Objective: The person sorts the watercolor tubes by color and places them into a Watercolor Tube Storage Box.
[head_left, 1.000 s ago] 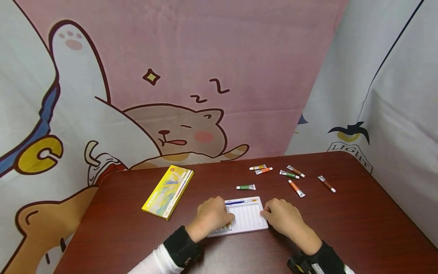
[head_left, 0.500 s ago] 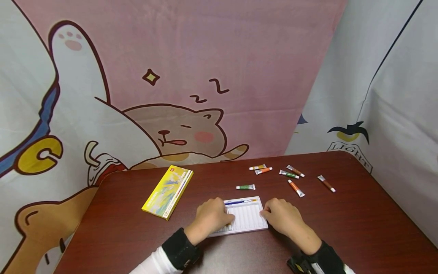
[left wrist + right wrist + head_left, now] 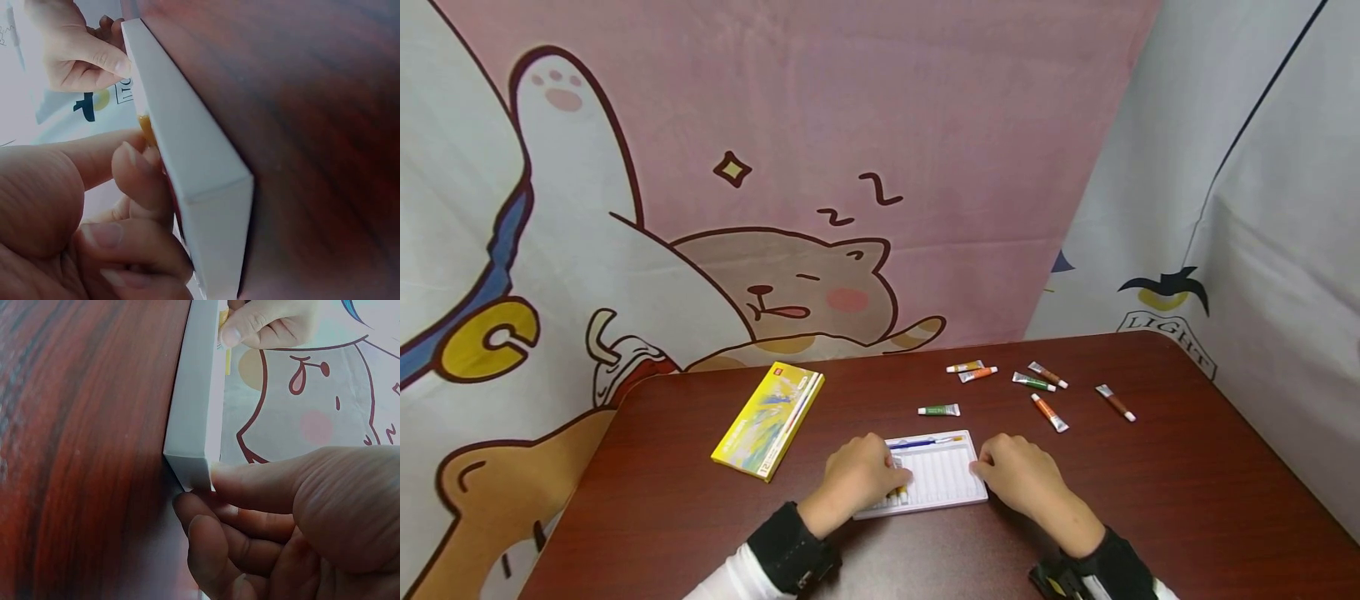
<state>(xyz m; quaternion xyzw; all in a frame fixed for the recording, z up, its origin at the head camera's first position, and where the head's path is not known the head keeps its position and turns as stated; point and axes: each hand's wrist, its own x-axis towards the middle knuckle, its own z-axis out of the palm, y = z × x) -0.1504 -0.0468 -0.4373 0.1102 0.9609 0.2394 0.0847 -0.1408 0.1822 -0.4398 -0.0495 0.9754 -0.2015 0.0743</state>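
White tray on tabletop; right hand pinches its edge. Left hand, fingers curled at yellow tube — grip cannot be told — slightly further left than half a second ago. Seven loose tubes: head view only.

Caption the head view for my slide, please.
Left hand over a white tray, right hand at its edge, paint tubes beyond.

Tray smooth matt plastic; table glossy, wood-grained; backdrop creased cloth

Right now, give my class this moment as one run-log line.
Left hand: at white tray, left side; right hand: pinching tray's right edge; paintbrush: inside tray
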